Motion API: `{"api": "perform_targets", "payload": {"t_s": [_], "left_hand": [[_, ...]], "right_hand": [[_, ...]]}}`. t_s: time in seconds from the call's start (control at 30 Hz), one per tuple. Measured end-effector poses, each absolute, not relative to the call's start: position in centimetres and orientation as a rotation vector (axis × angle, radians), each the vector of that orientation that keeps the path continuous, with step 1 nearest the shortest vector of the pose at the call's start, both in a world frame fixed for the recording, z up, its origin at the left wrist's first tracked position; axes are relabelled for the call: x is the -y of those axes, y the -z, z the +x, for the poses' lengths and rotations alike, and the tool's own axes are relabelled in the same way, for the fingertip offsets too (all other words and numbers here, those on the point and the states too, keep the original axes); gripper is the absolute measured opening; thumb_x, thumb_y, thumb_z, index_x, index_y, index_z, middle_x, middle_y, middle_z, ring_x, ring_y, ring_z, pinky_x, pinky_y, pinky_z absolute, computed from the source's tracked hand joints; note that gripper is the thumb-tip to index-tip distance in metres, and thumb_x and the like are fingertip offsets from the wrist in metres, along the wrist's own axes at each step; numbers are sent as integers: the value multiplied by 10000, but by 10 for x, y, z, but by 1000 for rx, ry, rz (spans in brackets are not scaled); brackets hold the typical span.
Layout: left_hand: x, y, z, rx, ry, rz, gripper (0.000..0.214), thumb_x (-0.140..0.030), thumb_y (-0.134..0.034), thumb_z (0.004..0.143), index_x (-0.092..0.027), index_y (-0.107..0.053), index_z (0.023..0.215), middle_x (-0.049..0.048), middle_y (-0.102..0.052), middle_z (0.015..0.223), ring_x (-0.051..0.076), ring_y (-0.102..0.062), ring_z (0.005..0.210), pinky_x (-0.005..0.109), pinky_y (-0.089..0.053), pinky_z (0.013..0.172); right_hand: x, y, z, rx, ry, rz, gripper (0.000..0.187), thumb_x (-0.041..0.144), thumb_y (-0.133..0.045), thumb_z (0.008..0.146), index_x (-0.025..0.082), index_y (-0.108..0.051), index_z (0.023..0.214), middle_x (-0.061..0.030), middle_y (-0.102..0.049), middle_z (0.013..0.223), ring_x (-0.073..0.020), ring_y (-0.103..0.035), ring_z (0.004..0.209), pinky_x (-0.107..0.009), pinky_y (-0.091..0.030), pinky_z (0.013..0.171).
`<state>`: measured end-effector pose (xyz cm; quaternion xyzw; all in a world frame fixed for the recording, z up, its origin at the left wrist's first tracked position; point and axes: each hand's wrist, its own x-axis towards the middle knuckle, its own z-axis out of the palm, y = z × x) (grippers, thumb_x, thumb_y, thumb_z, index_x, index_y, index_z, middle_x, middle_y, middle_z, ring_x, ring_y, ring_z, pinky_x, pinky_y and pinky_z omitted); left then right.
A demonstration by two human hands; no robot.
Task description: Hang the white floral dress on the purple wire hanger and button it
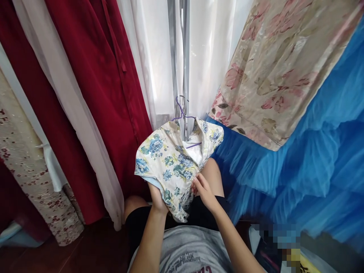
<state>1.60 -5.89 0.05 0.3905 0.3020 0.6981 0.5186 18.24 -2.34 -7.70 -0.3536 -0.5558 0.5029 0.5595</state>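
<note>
A short-sleeved floral blouse point(170, 163), cream with blue, green and yellow flowers, lies over my lap on a purple hanger point(182, 108). The hanger's hook points away from me, and its lower bar shows inside the open neckline. My left hand point(156, 199) reaches in behind the blouse at its left side; the fingers are hidden by the cloth. On the other side, my right hand point(201, 186) pinches the blouse's front edge below the neckline, thumb and fingers closed on the fabric.
Dark red cloth point(85, 76) and a pale drape hang at the left. White curtains point(210, 45) with a grey metal stand point(186, 57) are ahead. At the right hang a beige floral dress point(273, 83) and blue ruffled tulle point(309, 163). A yellow item point(307, 261) lies at the lower right.
</note>
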Motion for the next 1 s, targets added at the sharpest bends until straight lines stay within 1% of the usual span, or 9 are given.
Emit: {"api": "perform_targets", "payload": {"t_s": [0.07,0.13,0.2,0.33,0.57,0.7,0.8,0.87,1.0], "left_hand": [[60,-1,16,-699,-1631,913,706,-720,-512,898,-250,-593,1418,85,-629,1421,327,-452,1447,470,-408,1187],[61,-1,14,-731,-1592,946,718,-562,-710,847,-239,-541,1466,93,-627,1428,318,-442,1457,450,-373,1213],[61,0,12,-799,-1608,1014,772,-391,-805,809,-253,-490,1500,90,-617,1441,294,-448,1455,425,-350,1227],[60,4,16,-867,-1644,1105,721,-355,-782,837,-268,-487,1489,89,-617,1438,276,-478,1435,414,-375,1212],[50,9,-3,-897,-1728,1179,588,-334,-783,831,-237,-582,1375,89,-666,1352,271,-519,1398,424,-380,1207],[19,30,-22,-1096,-2004,966,424,-317,-753,816,-163,-632,1191,122,-704,1205,293,-619,1256,474,-438,1133],[10,48,-16,-1317,-2352,943,446,-254,-710,809,-186,-549,1220,121,-618,1293,268,-574,1265,458,-414,1133],[20,57,-2,-1388,-2450,1143,406,-233,-677,841,-210,-523,1215,113,-567,1311,255,-540,1270,445,-397,1137],[58,72,38,-1270,-2112,1752,164,-225,-587,922,-224,-571,1085,99,-592,1148,261,-576,1165,441,-427,1082]], "right_hand": [[24,70,180,1354,-1139,-775,371,570,-537,984,230,-522,837,20,-555,693,-147,-507,608,-279,-404,588],[25,66,178,1349,-1122,-767,376,560,-549,980,223,-532,815,26,-546,656,-140,-486,584,-276,-394,584],[24,65,176,1294,-1146,-810,371,577,-598,943,226,-526,848,34,-555,637,-137,-481,547,-269,-370,545],[21,61,172,1246,-1169,-867,376,588,-628,906,236,-498,907,47,-570,611,-142,-492,507,-264,-343,499],[32,49,177,1357,-1105,-933,352,453,-552,949,230,-468,690,39,-533,501,-127,-450,473,-272,-362,539],[59,55,184,1438,-1139,-1025,336,411,-545,961,221,-488,690,43,-537,480,-117,-442,448,-257,-341,519],[74,56,184,1426,-1159,-1029,358,438,-554,958,213,-499,685,43,-534,461,-107,-430,422,-244,-320,495],[77,55,182,1415,-1158,-1029,380,463,-593,936,205,-510,669,40,-529,452,-100,-423,410,-237,-302,479],[75,53,177,1372,-1124,-1008,417,513,-661,894,186,-539,665,34,-523,460,-92,-423,407,-227,-294,460]]}}
